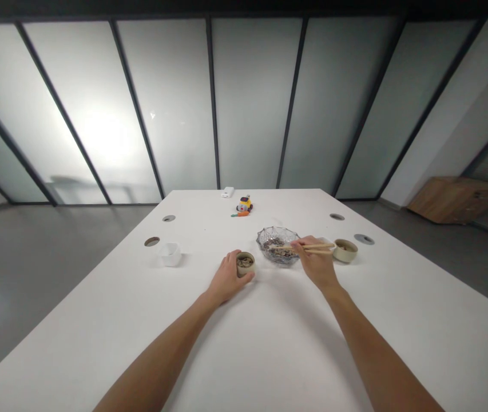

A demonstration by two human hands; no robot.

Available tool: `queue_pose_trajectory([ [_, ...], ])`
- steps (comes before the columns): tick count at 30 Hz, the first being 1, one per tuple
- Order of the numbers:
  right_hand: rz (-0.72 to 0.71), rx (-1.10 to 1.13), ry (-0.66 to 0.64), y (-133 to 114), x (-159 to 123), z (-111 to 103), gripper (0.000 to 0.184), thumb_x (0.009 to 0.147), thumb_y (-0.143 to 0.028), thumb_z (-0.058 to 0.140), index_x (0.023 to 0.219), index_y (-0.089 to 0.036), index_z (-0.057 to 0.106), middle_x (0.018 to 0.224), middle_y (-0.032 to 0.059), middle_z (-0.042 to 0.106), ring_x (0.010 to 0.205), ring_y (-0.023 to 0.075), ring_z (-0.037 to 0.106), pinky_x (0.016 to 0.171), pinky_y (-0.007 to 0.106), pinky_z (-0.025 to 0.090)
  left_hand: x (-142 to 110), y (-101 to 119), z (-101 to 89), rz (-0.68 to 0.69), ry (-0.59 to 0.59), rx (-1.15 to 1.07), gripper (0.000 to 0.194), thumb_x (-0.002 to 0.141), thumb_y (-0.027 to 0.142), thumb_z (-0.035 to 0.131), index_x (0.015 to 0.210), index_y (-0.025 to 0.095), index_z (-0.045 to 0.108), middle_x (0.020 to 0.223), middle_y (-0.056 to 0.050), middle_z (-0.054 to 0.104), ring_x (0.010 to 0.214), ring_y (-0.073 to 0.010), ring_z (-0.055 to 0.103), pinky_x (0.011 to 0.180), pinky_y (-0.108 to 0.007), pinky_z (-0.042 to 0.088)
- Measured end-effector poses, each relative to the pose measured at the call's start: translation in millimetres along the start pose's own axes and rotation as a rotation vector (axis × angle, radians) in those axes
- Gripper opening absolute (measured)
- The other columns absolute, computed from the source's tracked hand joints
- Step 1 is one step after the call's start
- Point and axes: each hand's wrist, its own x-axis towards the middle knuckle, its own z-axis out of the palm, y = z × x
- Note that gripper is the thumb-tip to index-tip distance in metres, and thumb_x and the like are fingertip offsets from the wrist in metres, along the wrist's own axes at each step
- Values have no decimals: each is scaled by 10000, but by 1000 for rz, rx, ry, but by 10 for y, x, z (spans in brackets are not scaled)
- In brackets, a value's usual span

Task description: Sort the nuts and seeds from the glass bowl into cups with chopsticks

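My left hand [229,277] is wrapped round a small beige bowl [246,271] on the table, with brown-and-pale seeds [245,261] inside that look like sunflower seeds. In my right hand [316,264] a pair of light wooden chopsticks [318,248] is gripped. Their tips reach left over a clear faceted glass bowl [278,258], which holds more of the same seeds. Whether the tips pinch a seed is too small to tell. Just right of my right hand stands a second beige bowl [345,253] with a little something in it.
A white translucent cup [170,254] stands at the left. Farther back lie a toy carrot [240,214], a yellow toy car [244,204] and a white box-like object [227,192]. The white table [244,355] has several round cable holes. A whitish object is partly hidden behind my right hand.
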Motion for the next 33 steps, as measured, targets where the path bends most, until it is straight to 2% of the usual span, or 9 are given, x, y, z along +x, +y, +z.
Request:
queue_pose_trajectory([
  [5, -46, -29, -128, 63, -33, 68, 556, 1006, -694, 463, 761, -259, 707, 777, 65, 720, 754, 249, 674, 727, 384, 532, 4, -3, 4, -1, 10, 4, 650, 831, 338, 768, 1410, 200, 506, 1395, -147, 600, 1315, -318, 578, 1150, -461, 441],
  [10, -63, -37, -138, 82, -46, 80, 557, 1015, -687, 452, 770, -258, 710, 800, 65, 726, 784, 253, 683, 736, 390, 533, 16, -1, 13, -6, 3, 9, 661, 823, 329, 770, 1410, 191, 499, 1394, -152, 598, 1320, -318, 572, 1152, -459, 438],
  [15, -49, -19, -114, 56, -44, 54, 533, 1013, -667, 478, 775, -254, 716, 799, 67, 728, 770, 247, 677, 747, 397, 543, 13, -3, 9, -5, 6, 9, 659, 825, 334, 770, 1408, 196, 496, 1392, -151, 600, 1318, -320, 574, 1148, -466, 441],
  [20, -13, -22, 22, 17, -9, 8, 504, 1000, -646, 521, 767, -248, 724, 780, 74, 732, 768, 247, 687, 765, 399, 559, 4, -4, 4, -14, -6, 6, 658, 833, 346, 764, 1414, 190, 496, 1399, -157, 593, 1320, -324, 570, 1153, -468, 435],
  [23, 112, 107, 88, -28, 3, 22, 471, 974, -640, 569, 775, -243, 729, 767, 75, 738, 737, 255, 708, 714, 402, 590, 2, 1, 4, -10, -1, 1, 652, 838, 349, 761, 1417, 207, 500, 1396, -146, 594, 1321, -322, 567, 1153, -468, 433],
  [26, 235, 343, 51, -98, -4, 73, 468, 925, -675, 619, 789, -240, 722, 769, 74, 747, 662, 255, 720, 623, 400, 624, 1, 13, -1, -7, -1, -1, 654, 831, 344, 769, 1414, 209, 504, 1394, -145, 595, 1316, -323, 568, 1147, -466, 436],
  [30, 286, 492, -62, -190, -22, 122, 503, 873, -726, 655, 779, -235, 711, 822, 87, 760, 688, 268, 746, 630, 416, 657, -3, 34, -11, 0, -1, -2, 630, 841, 329, 759, 1403, 204, 504, 1399, -147, 593, 1309, -311, 569, 1147, -458, 433],
  [33, 304, 506, -58, -212, -15, 110, 501, 855, -724, 679, 784, -229, 714, 833, 87, 768, 684, 265, 751, 664, 425, 664, -6, 36, -11, -4, -2, 0, 633, 843, 321, 757, 1406, 194, 497, 1410, -155, 587, 1321, -313, 559, 1156, -465, 426],
])
